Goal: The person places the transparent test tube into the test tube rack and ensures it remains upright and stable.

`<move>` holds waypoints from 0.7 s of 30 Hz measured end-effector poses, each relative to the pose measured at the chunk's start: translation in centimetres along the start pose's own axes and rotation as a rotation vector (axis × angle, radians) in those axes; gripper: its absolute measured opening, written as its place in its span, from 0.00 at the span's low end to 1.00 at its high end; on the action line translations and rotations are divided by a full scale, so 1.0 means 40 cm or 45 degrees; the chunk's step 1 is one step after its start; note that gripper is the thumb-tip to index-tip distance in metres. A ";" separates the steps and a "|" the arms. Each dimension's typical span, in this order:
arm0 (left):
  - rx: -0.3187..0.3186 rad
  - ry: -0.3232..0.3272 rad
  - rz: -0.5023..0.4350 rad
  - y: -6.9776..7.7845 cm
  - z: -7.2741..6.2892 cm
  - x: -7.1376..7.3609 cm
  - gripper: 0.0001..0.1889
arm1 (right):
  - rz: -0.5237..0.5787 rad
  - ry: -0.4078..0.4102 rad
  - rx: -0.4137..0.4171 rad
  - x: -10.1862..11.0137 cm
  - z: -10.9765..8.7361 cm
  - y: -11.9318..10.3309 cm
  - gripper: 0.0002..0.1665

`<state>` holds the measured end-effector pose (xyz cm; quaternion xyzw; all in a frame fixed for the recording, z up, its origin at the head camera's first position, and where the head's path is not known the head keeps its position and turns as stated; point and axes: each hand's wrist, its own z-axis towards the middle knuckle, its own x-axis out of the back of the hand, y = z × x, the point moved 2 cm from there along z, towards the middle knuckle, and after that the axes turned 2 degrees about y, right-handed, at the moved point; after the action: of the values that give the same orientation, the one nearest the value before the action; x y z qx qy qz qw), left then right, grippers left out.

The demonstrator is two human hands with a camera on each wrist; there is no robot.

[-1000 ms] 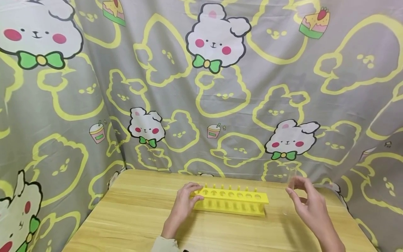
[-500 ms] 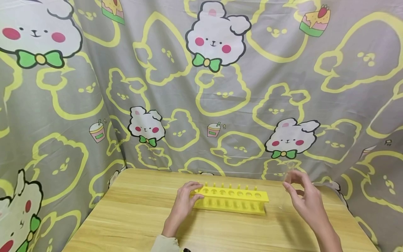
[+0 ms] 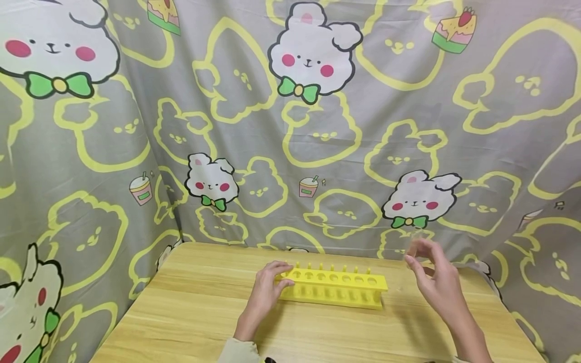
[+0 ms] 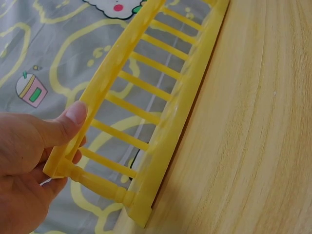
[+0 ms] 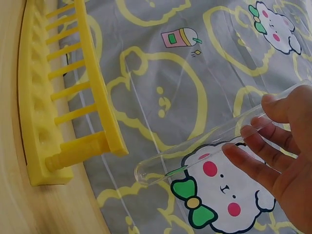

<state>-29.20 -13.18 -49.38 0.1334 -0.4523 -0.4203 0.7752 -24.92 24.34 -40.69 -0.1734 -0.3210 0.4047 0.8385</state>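
A yellow test tube rack (image 3: 333,290) stands on the wooden table, with a row of round holes along its top and short pegs behind them. My left hand (image 3: 268,287) grips the rack's left end, thumb over the top bar in the left wrist view. To the right of the rack, my right hand (image 3: 436,277) pinches a clear glass test tube (image 5: 185,151) between thumb and fingers. In the right wrist view the tube's rounded end points toward the rack's near end, apart from it. Against the curtain the tube is faint in the head view.
A grey curtain (image 3: 254,141) with rabbit prints hangs behind the table and on both sides. The wooden table (image 3: 181,312) reaches in front of the rack and to its left. A small dark object (image 3: 270,360) shows at the bottom edge.
My right hand has risen a little and moved slightly left with the test tube, lifting it higher beside the rack. The left hand and the rack keep their place.
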 end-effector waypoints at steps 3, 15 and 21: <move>-0.006 -0.001 0.004 0.000 0.000 -0.001 0.18 | -0.001 -0.001 -0.023 -0.004 0.003 -0.001 0.28; -0.053 0.029 0.014 0.000 -0.001 0.003 0.18 | -0.001 -0.015 0.017 -0.025 0.016 -0.004 0.25; -0.072 0.031 0.025 0.002 0.000 0.003 0.18 | -0.022 -0.014 0.031 -0.033 0.019 -0.006 0.25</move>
<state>-29.14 -13.22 -49.29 0.1121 -0.4319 -0.4238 0.7882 -25.93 23.18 -40.51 -0.1582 -0.3222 0.4023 0.8422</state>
